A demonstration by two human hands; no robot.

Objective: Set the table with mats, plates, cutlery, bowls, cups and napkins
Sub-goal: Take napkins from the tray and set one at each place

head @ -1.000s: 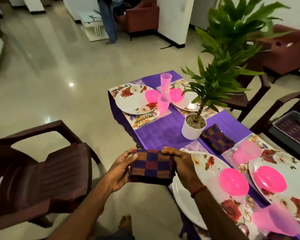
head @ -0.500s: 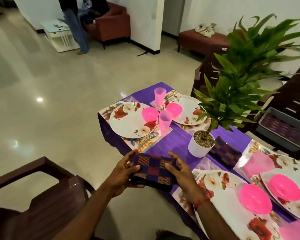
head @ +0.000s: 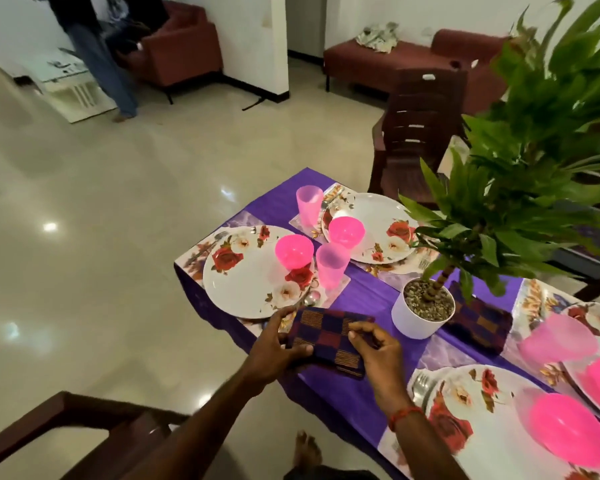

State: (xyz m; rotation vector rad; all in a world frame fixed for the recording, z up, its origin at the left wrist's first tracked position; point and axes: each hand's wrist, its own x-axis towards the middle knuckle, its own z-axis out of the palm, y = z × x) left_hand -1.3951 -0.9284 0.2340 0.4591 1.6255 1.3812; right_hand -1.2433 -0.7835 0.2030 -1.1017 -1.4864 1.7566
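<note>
Gripping the checked napkin (head: 329, 341) from both ends, you had your left hand (head: 274, 351) wrapped round its left side, thumb on top, and your right hand (head: 378, 348) on its right side with curled fingers pinching the fabric. The napkin sat between your hands at the edge of the purple tablecloth (head: 368, 296); whether it lay flat on the cloth could not be told. Nearest you on the right stood a floral plate (head: 482, 427) carrying a pink bowl (head: 568, 431). Just beyond the napkin lay a second plate (head: 250, 289) with its own bowl (head: 294, 251) and a pink cup (head: 331, 265) beside it. To the right, a white plant pot (head: 420, 317) stood close by, with another napkin (head: 478, 323) behind it. Farthest was a third plate (head: 378, 233).
</note>
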